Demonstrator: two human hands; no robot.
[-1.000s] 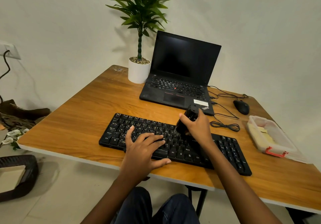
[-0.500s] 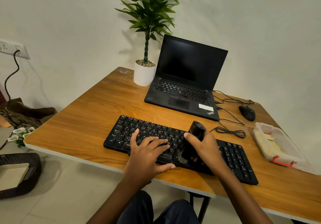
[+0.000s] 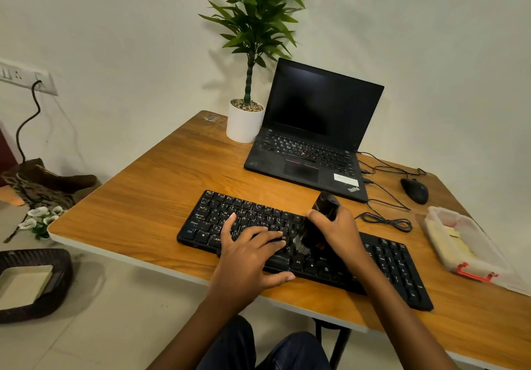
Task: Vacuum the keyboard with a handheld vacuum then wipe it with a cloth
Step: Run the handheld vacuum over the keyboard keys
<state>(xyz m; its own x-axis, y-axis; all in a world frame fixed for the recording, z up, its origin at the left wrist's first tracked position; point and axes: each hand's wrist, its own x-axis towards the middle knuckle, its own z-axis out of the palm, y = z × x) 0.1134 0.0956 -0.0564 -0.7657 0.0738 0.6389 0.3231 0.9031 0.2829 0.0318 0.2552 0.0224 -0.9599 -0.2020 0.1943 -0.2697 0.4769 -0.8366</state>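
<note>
Head camera showed the wooden counter [image 3: 143, 197] carrying a black keyboard [image 3: 396, 263] near its front edge. The left hand [image 3: 250, 252] lay flat on the keys, fingers spread. The right hand [image 3: 339, 231] gripped a handheld vacuum [image 3: 324, 211] round its body, nozzle down at mid-keyboard. It looked light and rigid, manageable one-handed.

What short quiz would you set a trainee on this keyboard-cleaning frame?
1. True or false: the left hand rests on the keyboard.
2. Multiple choice: the right hand grips A) a cloth, B) the handheld vacuum, C) a mouse.
3. Fill in: seen from the head camera, the potted plant stands to the ___ of the laptop.
Key: 1 true; 2 B; 3 left.
</note>
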